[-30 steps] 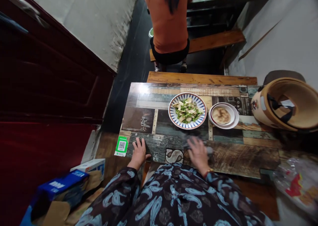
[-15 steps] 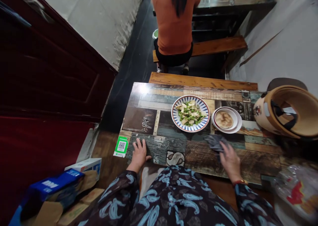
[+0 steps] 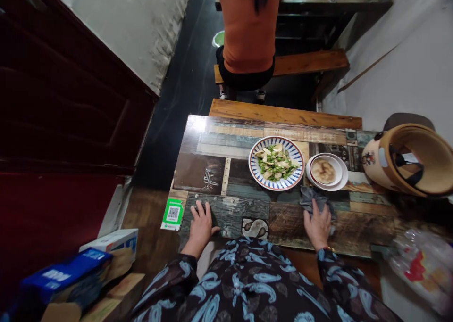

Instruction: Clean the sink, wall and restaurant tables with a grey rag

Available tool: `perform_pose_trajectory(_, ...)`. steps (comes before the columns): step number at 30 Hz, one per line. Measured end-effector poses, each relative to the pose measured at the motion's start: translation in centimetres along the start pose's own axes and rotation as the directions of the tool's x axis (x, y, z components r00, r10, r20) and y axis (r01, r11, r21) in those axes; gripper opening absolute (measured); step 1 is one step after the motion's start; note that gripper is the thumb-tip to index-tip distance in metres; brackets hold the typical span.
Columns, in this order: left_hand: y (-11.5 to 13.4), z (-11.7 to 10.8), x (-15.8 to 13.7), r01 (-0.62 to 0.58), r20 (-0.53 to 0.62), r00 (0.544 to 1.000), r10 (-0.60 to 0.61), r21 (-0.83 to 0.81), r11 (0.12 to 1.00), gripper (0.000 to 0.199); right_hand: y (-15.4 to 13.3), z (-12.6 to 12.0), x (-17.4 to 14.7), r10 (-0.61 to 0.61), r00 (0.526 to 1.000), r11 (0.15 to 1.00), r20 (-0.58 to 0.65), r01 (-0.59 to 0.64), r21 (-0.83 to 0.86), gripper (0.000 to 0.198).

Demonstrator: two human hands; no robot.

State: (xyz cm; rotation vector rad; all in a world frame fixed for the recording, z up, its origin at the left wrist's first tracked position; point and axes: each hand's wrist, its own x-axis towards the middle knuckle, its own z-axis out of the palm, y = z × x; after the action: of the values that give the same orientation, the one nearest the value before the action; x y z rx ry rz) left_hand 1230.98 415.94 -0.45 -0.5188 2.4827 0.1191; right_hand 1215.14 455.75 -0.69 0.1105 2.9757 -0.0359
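Observation:
My left hand (image 3: 201, 225) lies flat with its fingers spread on the near left part of the patterned table (image 3: 244, 206), right of a green QR code card (image 3: 173, 214). Under my right hand (image 3: 318, 225) is a crumpled grey cloth (image 3: 307, 195), pressed against the tabletop and partly hidden by the fingers. Just beyond the cloth are two stacked white bowls (image 3: 340, 173), the inner one holding a round browned flatbread (image 3: 323, 170). To their left stands a blue-striped plate (image 3: 252, 164) with sliced pale pieces and green vegetables (image 3: 276, 161).
A tan round container (image 3: 373, 157) with dark things inside stands at the table's right end. A plastic bag (image 3: 421, 260) is at lower right, and cardboard boxes (image 3: 67, 277) at lower left. Past a wooden bench (image 3: 283, 113), a person in orange (image 3: 249, 34) sits facing away.
My right hand has moved left and its fingers now cover more of the cloth, which has shifted slightly right. My left hand stays on the table. The view has shifted a little.

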Motion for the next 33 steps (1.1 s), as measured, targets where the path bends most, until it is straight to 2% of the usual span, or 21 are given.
perform_pose_trajectory(2, -0.3, 0.1, 0.0, -0.022, -0.02, 1.0, 0.022, -0.008, 1.0, 0.102, -2.5, 0.3, -1.4, -0.019, 1.0, 1.0, 0.02, 0.019, 0.02, 0.055)
perform_pose_trajectory(4, -0.9, 0.6, 0.0, -0.051, -0.033, 0.998, 0.049, -0.049, 0.998, 0.103, -6.4, 1.0, -3.5, -0.07, 0.997, 0.995, 0.029, 0.068, 0.071, 0.052)
perform_pose_trajectory(7, -3.0, 2.0, 0.1, -0.126, -0.048, 0.992, 0.119, -0.185, 0.975, 0.098, -14.2, 2.3, -7.1, -0.178, 0.983, 0.971, 0.051, 0.167, 0.17, 0.053)
perform_pose_trajectory(9, -5.4, 3.1, 0.7, -0.198, -0.069, 0.98, 0.185, -0.317, 0.928, 0.086, -20.4, 3.2, -8.9, -0.282, 0.95, 0.942, 0.133, 0.249, 0.225, 0.056)
perform_pose_trajectory(10, -6.8, 3.5, 1.1, -0.232, -0.093, 0.973, 0.212, -0.393, 0.89, 0.078, -23.5, 3.6, -9.4, -0.348, 0.919, 0.92, 0.185, 0.297, 0.255, 0.058)
perform_pose_trajectory(12, -10.2, 3.8, 2.6, -0.266, -0.168, 0.964, 0.208, -0.528, 0.807, 0.063, -29.7, 4.1, -9.4, -0.498, 0.827, 0.849, 0.26, 0.404, 0.339, 0.06)
perform_pose_trajectory(14, -13.9, 3.6, 4.6, -0.252, -0.256, 0.96, 0.117, -0.6, 0.759, 0.055, -35.1, 4.1, -7.7, -0.638, 0.723, 0.747, 0.266, 0.497, 0.441, 0.054)
perform_pose_trajectory(15, -15.8, 3.3, 5.7, -0.233, -0.29, 0.955, 0.059, -0.614, 0.754, 0.054, -37.4, 4.0, -6.3, -0.685, 0.686, 0.7, 0.245, 0.527, 0.482, 0.052)
perform_pose_trajectory(16, -17.6, 3.1, 6.7, -0.207, -0.312, 0.95, 0.004, -0.62, 0.757, 0.055, -39.3, 3.7, -4.4, -0.711, 0.67, 0.667, 0.214, 0.545, 0.509, 0.05)
perform_pose_trajectory(17, -19.4, 2.9, 7.7, -0.175, -0.314, 0.949, -0.042, -0.629, 0.758, 0.056, -40.7, 3.3, -2.3, -0.709, 0.682, 0.657, 0.178, 0.549, 0.516, 0.051)
perform_pose_trajectory(19, -22.5, 2.8, 9.0, -0.09, -0.251, 0.962, -0.112, -0.673, 0.734, 0.061, -42.2, 2.3, 2.3, -0.618, 0.78, 0.716, 0.1, 0.504, 0.483, 0.056)
perform_pose_trajectory(21, -24.9, 3.1, 9.2, 0.01, -0.128, 0.98, -0.154, -0.735, 0.678, 0.067, -42.1, 1.6, 6.6, -0.436, 0.899, 0.821, 0.038, 0.381, 0.426, 0.056)
perform_pose_trajectory(22, -25.7, 3.5, 9.0, 0.054, -0.065, 0.985, -0.159, -0.762, 0.645, 0.068, -41.8, 1.4, 8.4, -0.337, 0.941, 0.864, 0.019, 0.301, 0.403, 0.055)
perform_pose_trajectory(24, -27.0, 4.4, 7.8, 0.107, 0.024, 0.989, -0.147, -0.799, 0.591, 0.066, -41.3, 1.6, 11.3, -0.177, 0.984, 0.91, -0.008, 0.167, 0.38, 0.056)
perform_pose_trajectory(26, -27.8, 5.3, 6.1, 0.14, 0.075, 0.988, -0.136, -0.809, 0.571, 0.06, -42.0, 2.4, 13.3, -0.069, 0.997, 0.925, -0.032, 0.076, 0.372, 0.06)
perform_pose_trajectory(29, -28.9, 6.7, 3.6, 0.207, 0.139, 0.977, -0.16, -0.786, 0.582, 0.051, -46.9, 4.3, 15.1, -0.043, 0.996, 0.923, -0.073, 0.068, 0.378, 0.063)
perform_pose_trajectory(31, -29.6, 7.5, 2.3, 0.262, 0.181, 0.964, -0.195, -0.778, 0.571, 0.048, -51.7, 5.6, 15.0, -0.172, 0.982, 0.906, -0.074, 0.187, 0.379, 0.063)
perform_pose_trajectory(33, -30.4, 8.3, 1.4, 0.313, 0.216, 0.947, -0.238, -0.787, 0.531, 0.048, -56.4, 6.6, 13.3, -0.378, 0.924, 0.855, -0.051, 0.37, 0.362, 0.062)
